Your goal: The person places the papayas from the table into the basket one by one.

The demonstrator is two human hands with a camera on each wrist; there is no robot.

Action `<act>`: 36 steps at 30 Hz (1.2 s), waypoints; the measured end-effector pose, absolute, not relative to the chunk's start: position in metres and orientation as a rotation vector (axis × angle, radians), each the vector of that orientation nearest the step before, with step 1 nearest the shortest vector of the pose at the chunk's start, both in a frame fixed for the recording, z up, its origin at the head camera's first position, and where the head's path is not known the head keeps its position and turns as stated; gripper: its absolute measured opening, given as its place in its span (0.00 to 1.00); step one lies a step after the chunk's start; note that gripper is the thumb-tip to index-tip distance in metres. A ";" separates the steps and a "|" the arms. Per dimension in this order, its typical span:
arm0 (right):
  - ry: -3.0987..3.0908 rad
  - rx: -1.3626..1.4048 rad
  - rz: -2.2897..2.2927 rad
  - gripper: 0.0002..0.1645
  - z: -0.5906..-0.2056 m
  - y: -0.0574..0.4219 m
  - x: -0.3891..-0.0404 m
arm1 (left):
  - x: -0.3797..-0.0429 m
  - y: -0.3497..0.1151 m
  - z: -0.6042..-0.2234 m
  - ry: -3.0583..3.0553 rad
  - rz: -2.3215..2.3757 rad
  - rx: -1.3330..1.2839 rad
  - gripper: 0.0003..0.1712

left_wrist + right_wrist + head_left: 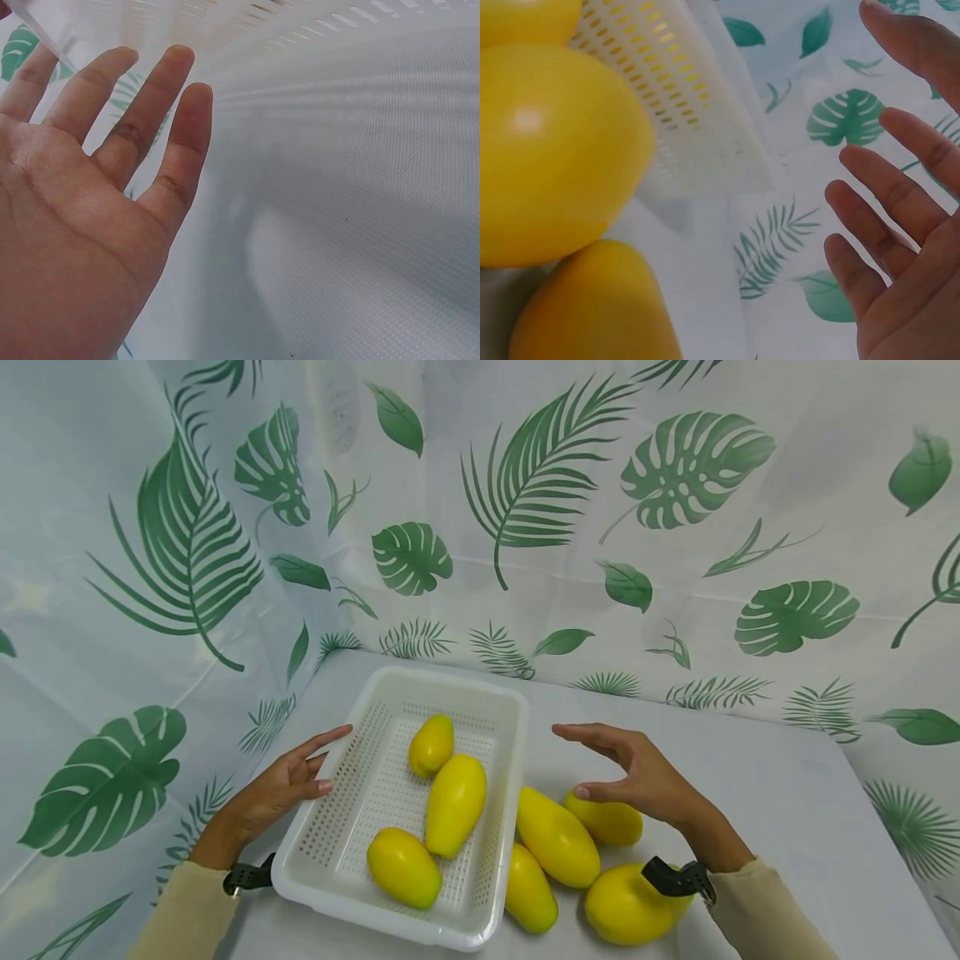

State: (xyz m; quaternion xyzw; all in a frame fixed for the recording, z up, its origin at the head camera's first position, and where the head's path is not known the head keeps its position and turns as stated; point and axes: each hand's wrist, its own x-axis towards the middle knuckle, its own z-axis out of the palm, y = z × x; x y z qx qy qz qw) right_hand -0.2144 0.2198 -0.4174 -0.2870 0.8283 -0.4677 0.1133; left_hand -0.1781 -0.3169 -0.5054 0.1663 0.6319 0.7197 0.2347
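Observation:
A white perforated plastic basket (401, 931) stands on the table, with three yellow mangoes (456, 806) inside. My left hand (273, 789) is at its left rim, fingers extended; whether they touch the rim I cannot tell. In the left wrist view the left hand's fingers (187, 135) are straight and spread beside the basket's slotted wall. Right of the basket, my right hand (637, 772) hovers with thumb and fingers apart, holding nothing. Several loose mangoes (558, 839) lie below and beside it, one partly behind the thumb. The right wrist view shows mangoes (555, 150) close to the camera.
A white cloth covers the table (787, 827). Behind and to the left hangs a white curtain (697, 552) printed with green leaves. Dark straps (678, 877) circle both wrists, and one mango (630, 906) lies near the right strap.

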 end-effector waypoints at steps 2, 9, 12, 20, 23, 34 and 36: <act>2.425 -0.830 -1.371 0.44 -0.419 0.222 -0.214 | -0.178 -0.317 -0.505 1.727 1.980 0.457 0.47; 2.454 -0.793 -1.312 0.44 -0.429 0.229 -0.214 | -0.178 -0.317 -0.507 1.722 1.984 0.476 0.46; 2.457 -0.791 -1.300 0.44 -0.432 0.232 -0.213 | -0.178 -0.317 -0.507 1.723 1.983 0.475 0.46; 2.450 -0.747 -1.287 0.43 -0.437 0.239 -0.212 | -0.179 -0.318 -0.508 1.717 1.987 0.491 0.46; 2.441 -0.744 -1.281 0.43 -0.440 0.241 -0.212 | -0.179 -0.318 -0.509 1.712 1.988 0.500 0.46; 2.380 -0.727 -1.272 0.44 -0.455 0.250 -0.213 | -0.178 -0.317 -0.507 1.727 1.980 0.476 0.46; 2.369 -0.717 -1.275 0.45 -0.457 0.251 -0.213 | -0.178 -0.317 -0.508 1.728 1.981 0.473 0.46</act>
